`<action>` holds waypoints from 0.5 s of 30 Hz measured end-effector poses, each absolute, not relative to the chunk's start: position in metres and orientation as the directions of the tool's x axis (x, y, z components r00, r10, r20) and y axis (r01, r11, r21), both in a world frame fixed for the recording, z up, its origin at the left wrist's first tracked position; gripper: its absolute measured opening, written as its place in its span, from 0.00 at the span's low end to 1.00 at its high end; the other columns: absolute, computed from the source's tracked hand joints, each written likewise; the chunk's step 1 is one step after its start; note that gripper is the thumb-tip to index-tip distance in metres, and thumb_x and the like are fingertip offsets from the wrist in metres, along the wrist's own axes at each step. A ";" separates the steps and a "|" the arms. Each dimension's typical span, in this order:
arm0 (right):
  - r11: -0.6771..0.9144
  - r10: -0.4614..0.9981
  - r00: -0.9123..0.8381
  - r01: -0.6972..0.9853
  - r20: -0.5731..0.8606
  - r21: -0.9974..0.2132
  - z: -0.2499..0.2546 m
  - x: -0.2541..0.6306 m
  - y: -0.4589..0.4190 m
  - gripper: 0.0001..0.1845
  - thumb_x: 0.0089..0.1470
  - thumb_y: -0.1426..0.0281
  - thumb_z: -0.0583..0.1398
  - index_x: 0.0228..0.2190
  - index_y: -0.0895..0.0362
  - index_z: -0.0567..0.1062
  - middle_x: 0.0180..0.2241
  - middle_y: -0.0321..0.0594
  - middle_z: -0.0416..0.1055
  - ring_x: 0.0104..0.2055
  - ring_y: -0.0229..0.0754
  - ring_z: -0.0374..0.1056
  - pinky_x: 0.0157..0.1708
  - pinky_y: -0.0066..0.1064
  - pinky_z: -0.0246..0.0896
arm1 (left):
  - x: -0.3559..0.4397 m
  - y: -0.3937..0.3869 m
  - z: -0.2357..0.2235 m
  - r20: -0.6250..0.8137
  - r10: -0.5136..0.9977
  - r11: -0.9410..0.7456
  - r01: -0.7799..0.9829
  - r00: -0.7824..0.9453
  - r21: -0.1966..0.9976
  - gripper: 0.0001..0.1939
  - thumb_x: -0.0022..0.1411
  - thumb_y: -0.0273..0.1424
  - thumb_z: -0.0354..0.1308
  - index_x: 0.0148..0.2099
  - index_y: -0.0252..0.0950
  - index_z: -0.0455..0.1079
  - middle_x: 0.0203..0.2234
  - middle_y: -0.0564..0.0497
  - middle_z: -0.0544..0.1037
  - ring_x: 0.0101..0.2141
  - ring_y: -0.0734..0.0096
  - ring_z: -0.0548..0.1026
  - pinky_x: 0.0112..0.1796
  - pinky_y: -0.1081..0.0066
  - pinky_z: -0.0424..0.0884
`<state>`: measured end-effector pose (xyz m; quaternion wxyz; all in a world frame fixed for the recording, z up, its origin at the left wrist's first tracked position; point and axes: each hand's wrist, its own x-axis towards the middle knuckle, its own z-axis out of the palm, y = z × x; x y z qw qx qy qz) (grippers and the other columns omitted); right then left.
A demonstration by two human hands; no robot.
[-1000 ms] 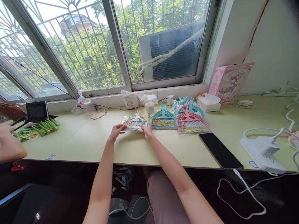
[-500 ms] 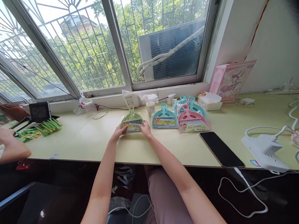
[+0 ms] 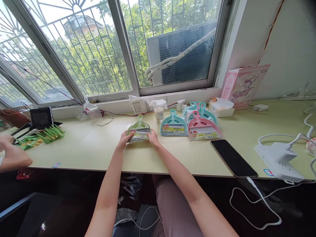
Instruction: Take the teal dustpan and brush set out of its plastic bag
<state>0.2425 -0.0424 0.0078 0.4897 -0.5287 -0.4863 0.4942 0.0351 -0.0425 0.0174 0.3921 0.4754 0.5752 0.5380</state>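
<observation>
Holding a green dustpan set (image 3: 140, 123), clear-wrapped and labelled, at its near part, between left hand (image 3: 123, 139) and right hand (image 3: 153, 137), left of centre on the table (image 3: 84, 149). Pinching its near left corner with the left hand, thumb laid on the front; pinching its near right corner likewise with the right. Presenting its handle toward the far side, at the window (image 3: 103, 49). Cannot tell whether resting on the surface or lifted slightly above it.

Noted just right of the held set: teal dustpan set (image 3: 173, 122), separate, handle likewise far. Noted further right: pink dustpan set (image 3: 203, 126), partly covering another teal dustpan set (image 3: 204, 113) behind it. Recorded at the far edge: white packet (image 3: 137, 104), cup (image 3: 159, 115), and, to the right, tissue pack (image 3: 222, 108) and pink box (image 3: 244, 87). Recorded near right: phone (image 3: 234, 158), cable attached, and power strip (image 3: 278, 164). Recorded at left: dark-screened device (image 3: 41, 118), green stalk-like bundle (image 3: 51, 134) and, at the extreme left, co-worker's hand (image 3: 6, 142).
</observation>
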 end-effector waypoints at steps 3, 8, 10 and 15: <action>-0.115 0.993 -0.026 0.013 -0.116 -0.993 0.011 0.242 -0.045 0.16 0.63 0.66 0.58 0.49 0.59 0.76 0.51 0.50 0.77 0.54 0.50 0.72 0.55 0.37 0.66 | 0.031 -0.040 0.014 0.052 0.961 -0.014 0.141 -0.271 0.990 0.33 0.39 0.42 0.78 0.45 0.33 0.72 0.33 0.45 0.81 0.32 0.62 0.79 0.28 0.71 0.71; -0.248 0.957 -0.208 -0.214 -0.205 -0.945 0.014 0.241 -0.048 0.26 0.67 0.55 0.52 0.52 0.61 0.75 0.53 0.53 0.75 0.41 0.46 0.78 0.39 0.35 0.74 | 0.019 -0.025 0.007 0.074 0.912 0.029 0.244 -0.403 0.969 0.28 0.46 0.41 0.75 0.46 0.33 0.73 0.37 0.43 0.82 0.32 0.61 0.80 0.27 0.70 0.73; -0.217 0.973 -0.128 -0.213 -0.193 -0.953 0.014 0.240 -0.048 0.24 0.68 0.56 0.52 0.54 0.59 0.73 0.54 0.51 0.74 0.43 0.45 0.77 0.40 0.33 0.73 | 0.015 -0.016 0.004 0.095 0.847 0.102 0.336 -0.523 0.936 0.27 0.51 0.39 0.72 0.50 0.32 0.73 0.40 0.40 0.82 0.33 0.59 0.80 0.27 0.69 0.75; 0.116 0.992 0.033 0.122 0.121 -0.986 0.012 0.235 -0.051 0.17 0.66 0.69 0.54 0.51 0.60 0.76 0.52 0.49 0.76 0.56 0.46 0.71 0.57 0.36 0.63 | 0.009 0.010 0.004 0.180 0.766 0.182 0.477 -0.617 0.860 0.31 0.57 0.39 0.66 0.59 0.29 0.68 0.50 0.29 0.77 0.39 0.46 0.82 0.31 0.59 0.77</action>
